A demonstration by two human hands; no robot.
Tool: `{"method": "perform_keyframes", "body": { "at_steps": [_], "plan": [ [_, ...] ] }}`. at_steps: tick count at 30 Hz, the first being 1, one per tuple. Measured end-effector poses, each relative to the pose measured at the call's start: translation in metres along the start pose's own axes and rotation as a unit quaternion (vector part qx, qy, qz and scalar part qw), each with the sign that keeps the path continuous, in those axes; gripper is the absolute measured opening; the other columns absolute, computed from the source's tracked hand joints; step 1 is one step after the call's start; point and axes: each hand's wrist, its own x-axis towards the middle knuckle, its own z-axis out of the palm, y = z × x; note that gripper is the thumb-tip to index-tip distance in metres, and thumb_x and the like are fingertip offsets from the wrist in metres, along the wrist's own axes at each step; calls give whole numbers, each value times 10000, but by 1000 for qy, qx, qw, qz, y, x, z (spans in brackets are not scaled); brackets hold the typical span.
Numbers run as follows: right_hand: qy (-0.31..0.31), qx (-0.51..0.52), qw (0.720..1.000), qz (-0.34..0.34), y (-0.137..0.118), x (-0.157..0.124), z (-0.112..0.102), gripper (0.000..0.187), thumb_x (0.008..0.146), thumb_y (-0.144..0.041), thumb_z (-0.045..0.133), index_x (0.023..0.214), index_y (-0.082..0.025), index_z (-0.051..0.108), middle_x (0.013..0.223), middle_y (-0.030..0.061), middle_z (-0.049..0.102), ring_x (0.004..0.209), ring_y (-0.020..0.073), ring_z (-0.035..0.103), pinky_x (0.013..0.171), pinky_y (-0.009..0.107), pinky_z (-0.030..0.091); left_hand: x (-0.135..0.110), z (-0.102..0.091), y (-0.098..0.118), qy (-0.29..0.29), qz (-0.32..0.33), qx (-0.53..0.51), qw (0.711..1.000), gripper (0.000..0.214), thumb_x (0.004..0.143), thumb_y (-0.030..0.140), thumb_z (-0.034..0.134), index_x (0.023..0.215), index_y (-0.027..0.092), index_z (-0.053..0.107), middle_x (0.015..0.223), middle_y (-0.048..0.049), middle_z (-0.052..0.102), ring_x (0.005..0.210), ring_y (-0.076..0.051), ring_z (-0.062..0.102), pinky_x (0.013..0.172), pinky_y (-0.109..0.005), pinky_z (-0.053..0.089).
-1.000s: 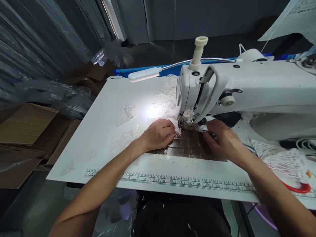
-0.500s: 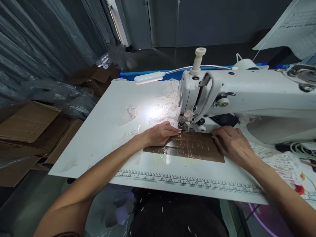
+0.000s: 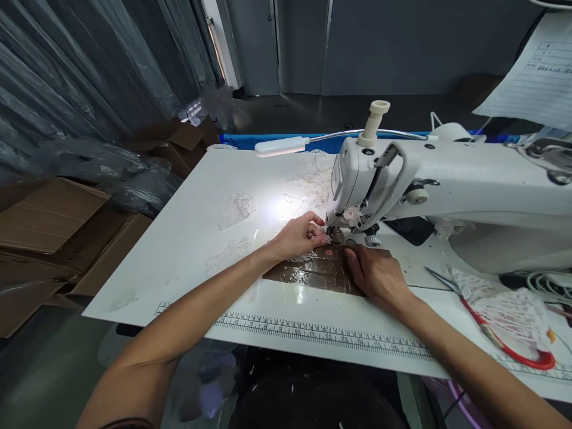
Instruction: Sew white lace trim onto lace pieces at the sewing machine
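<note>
A white sewing machine (image 3: pixel 447 179) stands on the white table (image 3: pixel 201 238). My left hand (image 3: pixel 299 237) pinches white lace fabric (image 3: pixel 308 185) right beside the presser foot (image 3: pixel 335 233). My right hand (image 3: pixel 375 273) lies on the brown taped patch (image 3: pixel 313 275) just in front of the needle, fingers pressed together and pointing at the foot. Whether those fingers hold anything is hidden.
A gooseneck lamp (image 3: pixel 281 145) lights the work area. Lace scraps (image 3: pixel 236 208) lie at the left. Red-handled scissors (image 3: pixel 504 345) and a pile of lace (image 3: pixel 504 304) sit at the right. A ruler strip (image 3: pixel 313 330) runs along the table's front edge. Cardboard boxes (image 3: pixel 49 226) stand to the left.
My right hand moved left from the patch's right end to just in front of the needle. My left hand went from lying flat to pinching the lace at the foot.
</note>
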Motion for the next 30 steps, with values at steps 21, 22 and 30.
{"method": "perform_keyframes", "body": {
  "at_steps": [21,22,30],
  "plan": [
    [-59,-38,996,52,-17,33,5,345,999,-416,322,1030,-179,571,891,89,711,701,245,659,463,282,235,2,0,-7,-2,-36,-31,999,278,874,160,547,1127,143,433,932,-78,684,808,-132,669,674,-261,548],
    [-58,-37,996,49,-17,33,6,336,998,-409,330,1024,-178,573,897,91,711,706,246,659,467,280,237,2,0,-7,0,-38,-32,999,283,870,155,548,1129,142,434,928,-77,683,800,-130,667,666,-258,545],
    [-14,-44,999,11,-8,36,11,421,992,-412,307,943,-141,625,769,121,674,667,236,627,511,282,279,2,0,-11,0,-27,-54,998,313,855,194,587,1122,163,426,882,-54,674,803,-139,655,684,-276,535]
  ]
}}
